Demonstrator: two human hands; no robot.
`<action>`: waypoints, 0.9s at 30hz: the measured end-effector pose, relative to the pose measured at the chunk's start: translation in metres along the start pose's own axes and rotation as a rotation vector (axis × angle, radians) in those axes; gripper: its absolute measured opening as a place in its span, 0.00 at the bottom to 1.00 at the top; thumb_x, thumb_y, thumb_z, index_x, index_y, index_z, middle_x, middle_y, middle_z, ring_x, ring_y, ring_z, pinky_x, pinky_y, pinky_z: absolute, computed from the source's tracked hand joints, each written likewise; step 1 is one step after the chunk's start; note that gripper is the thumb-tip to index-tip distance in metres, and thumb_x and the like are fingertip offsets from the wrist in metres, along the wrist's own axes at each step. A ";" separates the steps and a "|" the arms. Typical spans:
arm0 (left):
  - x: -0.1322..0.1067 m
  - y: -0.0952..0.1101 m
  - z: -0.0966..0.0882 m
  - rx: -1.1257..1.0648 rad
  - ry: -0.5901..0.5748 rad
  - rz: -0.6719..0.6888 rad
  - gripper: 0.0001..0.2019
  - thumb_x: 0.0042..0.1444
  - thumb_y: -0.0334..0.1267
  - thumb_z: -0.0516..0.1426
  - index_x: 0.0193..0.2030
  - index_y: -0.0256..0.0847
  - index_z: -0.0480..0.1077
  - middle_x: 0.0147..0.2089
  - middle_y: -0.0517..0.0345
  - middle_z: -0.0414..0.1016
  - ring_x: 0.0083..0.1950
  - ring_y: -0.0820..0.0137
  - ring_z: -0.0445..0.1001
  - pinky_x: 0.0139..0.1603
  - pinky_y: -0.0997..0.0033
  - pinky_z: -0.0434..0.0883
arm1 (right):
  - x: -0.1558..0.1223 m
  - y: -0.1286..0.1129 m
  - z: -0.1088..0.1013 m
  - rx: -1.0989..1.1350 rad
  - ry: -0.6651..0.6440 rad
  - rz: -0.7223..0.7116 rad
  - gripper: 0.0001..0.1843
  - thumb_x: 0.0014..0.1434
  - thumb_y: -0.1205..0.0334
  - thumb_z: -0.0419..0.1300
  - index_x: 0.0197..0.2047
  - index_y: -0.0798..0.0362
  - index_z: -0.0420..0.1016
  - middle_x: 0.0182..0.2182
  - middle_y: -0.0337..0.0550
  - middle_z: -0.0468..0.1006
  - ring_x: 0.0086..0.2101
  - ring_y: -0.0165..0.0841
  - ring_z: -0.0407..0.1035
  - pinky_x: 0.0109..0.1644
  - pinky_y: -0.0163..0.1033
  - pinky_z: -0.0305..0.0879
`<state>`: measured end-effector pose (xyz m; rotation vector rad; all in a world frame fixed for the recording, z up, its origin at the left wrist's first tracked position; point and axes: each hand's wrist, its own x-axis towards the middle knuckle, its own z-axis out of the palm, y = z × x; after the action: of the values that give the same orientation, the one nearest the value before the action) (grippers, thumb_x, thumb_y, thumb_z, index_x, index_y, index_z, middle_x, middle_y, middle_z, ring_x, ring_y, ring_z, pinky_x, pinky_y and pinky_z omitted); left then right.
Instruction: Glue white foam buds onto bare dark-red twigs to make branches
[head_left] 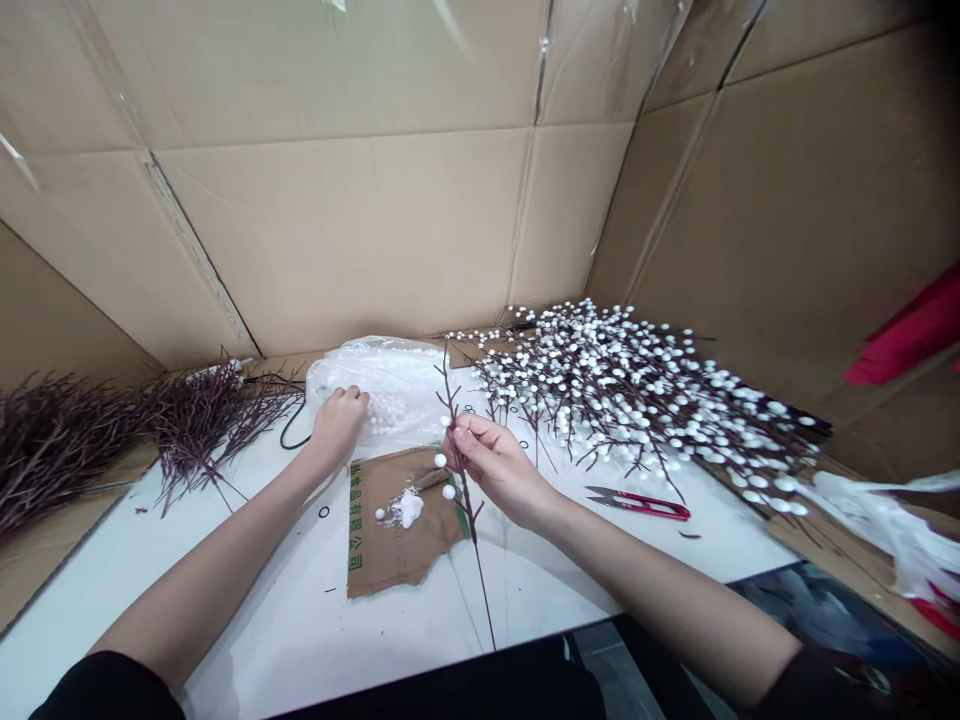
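Far left: a heap of bare dark twigs [112, 430] lying across the table edge, well apart from my hands. Next: my left hand [337, 422], fingers curled inward and knuckles up, resting on the clear plastic bag of white beads [394, 390]; whether the fingertips pinch a bead I cannot tell. Below and between my hands: a torn piece of cardboard [397, 540] flat on the white table [247, 620], carrying a blob of white glue [409, 508] and a few loose beads. Centre: my right hand [491, 460], fingers closed around a thin dark branch [466, 500] held nearly upright, with a few white beads on it near my fingertips. Right of that hand: red-handled snips [641, 503] lying flat, untouched. Far right: a large pile of finished beaded branches [637, 390] against the cardboard wall [787, 200].
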<state>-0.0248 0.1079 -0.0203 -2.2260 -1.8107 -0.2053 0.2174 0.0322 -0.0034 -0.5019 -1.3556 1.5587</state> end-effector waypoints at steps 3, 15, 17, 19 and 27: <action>-0.001 0.001 -0.001 0.048 -0.002 -0.016 0.14 0.56 0.24 0.46 0.42 0.31 0.70 0.42 0.39 0.70 0.45 0.56 0.70 0.41 0.61 0.67 | 0.000 0.000 0.000 -0.003 0.016 -0.019 0.17 0.58 0.50 0.57 0.25 0.53 0.63 0.22 0.36 0.65 0.25 0.28 0.58 0.32 0.35 0.53; 0.004 0.000 0.004 0.049 -0.059 0.028 0.12 0.57 0.27 0.48 0.40 0.38 0.73 0.40 0.47 0.72 0.43 0.62 0.72 0.39 0.68 0.68 | 0.001 -0.001 -0.002 -0.036 0.067 -0.055 0.16 0.59 0.52 0.57 0.25 0.54 0.64 0.21 0.36 0.66 0.24 0.27 0.57 0.31 0.34 0.52; 0.004 -0.001 0.006 0.040 -0.064 0.027 0.12 0.58 0.29 0.48 0.38 0.37 0.73 0.40 0.48 0.72 0.42 0.63 0.72 0.39 0.69 0.68 | 0.001 -0.001 -0.002 -0.050 0.068 -0.060 0.17 0.59 0.52 0.57 0.25 0.54 0.64 0.21 0.36 0.65 0.24 0.27 0.57 0.31 0.34 0.52; 0.004 0.000 0.006 0.036 -0.057 0.026 0.12 0.58 0.29 0.48 0.39 0.37 0.72 0.41 0.47 0.72 0.44 0.62 0.71 0.41 0.68 0.68 | 0.001 -0.001 -0.002 -0.066 0.069 -0.061 0.17 0.59 0.52 0.57 0.25 0.54 0.64 0.21 0.36 0.66 0.24 0.27 0.58 0.31 0.34 0.52; -0.001 -0.002 0.004 0.030 -0.008 -0.073 0.12 0.57 0.26 0.47 0.44 0.32 0.68 0.43 0.40 0.69 0.46 0.56 0.71 0.41 0.62 0.68 | 0.001 -0.002 -0.001 -0.105 0.078 -0.042 0.18 0.58 0.50 0.57 0.25 0.53 0.64 0.21 0.36 0.66 0.24 0.28 0.58 0.30 0.34 0.54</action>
<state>-0.0269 0.1085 -0.0245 -2.1452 -1.8879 -0.1824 0.2185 0.0336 -0.0013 -0.5892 -1.3845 1.4245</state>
